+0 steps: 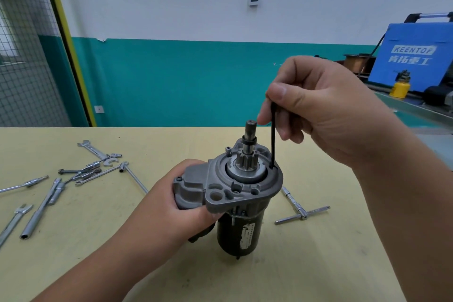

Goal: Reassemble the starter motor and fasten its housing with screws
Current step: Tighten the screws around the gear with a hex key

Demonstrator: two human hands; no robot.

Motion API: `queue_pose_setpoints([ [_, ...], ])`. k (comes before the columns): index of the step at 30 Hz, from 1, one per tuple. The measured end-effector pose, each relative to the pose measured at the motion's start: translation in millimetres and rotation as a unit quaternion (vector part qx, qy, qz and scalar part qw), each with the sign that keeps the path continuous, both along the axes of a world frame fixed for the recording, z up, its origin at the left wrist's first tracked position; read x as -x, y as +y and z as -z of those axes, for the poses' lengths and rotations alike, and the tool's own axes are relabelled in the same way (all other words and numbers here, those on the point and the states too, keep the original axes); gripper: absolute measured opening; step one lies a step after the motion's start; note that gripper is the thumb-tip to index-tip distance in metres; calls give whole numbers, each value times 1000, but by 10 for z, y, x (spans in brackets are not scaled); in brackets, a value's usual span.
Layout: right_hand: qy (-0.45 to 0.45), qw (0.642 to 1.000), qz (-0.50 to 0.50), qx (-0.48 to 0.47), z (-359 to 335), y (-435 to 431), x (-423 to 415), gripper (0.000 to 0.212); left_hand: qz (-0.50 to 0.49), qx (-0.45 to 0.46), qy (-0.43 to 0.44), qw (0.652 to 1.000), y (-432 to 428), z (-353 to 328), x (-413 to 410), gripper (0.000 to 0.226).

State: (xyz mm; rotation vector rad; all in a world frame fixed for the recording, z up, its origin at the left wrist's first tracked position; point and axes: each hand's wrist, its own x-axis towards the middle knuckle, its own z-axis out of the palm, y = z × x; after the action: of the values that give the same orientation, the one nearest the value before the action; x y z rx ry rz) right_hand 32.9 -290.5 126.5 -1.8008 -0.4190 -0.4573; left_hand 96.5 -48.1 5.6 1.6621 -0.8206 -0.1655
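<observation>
While the left hand (176, 201) grips the starter motor (241, 230) upright on the desk (318, 265), the right hand (326, 110) pinches a hex key (272, 140) planted in the motor's flange; best keep that key vertical, fully seated, motor steady.

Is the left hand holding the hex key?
No, the right hand pinches the hex key while the left hand grips the starter motor.

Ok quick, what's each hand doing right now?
Left hand: grips the starter motor.
Right hand: pinches the black hex key.
</observation>
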Motion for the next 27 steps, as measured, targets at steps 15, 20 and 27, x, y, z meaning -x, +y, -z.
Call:
queue_pose_setpoints([
  [15,34,992,-111,-52,139,-28,-74,32,-7,-3,7,1000,2,16,-11,50],
  [20,134,951,-233,-152,156,-120,-130,48,-2,-5,9,1000,16,38,-35,50],
  [27,153,910,-334,-189,203,-266,-140,30,-3,3,13,1000,3,35,-33,52],
])
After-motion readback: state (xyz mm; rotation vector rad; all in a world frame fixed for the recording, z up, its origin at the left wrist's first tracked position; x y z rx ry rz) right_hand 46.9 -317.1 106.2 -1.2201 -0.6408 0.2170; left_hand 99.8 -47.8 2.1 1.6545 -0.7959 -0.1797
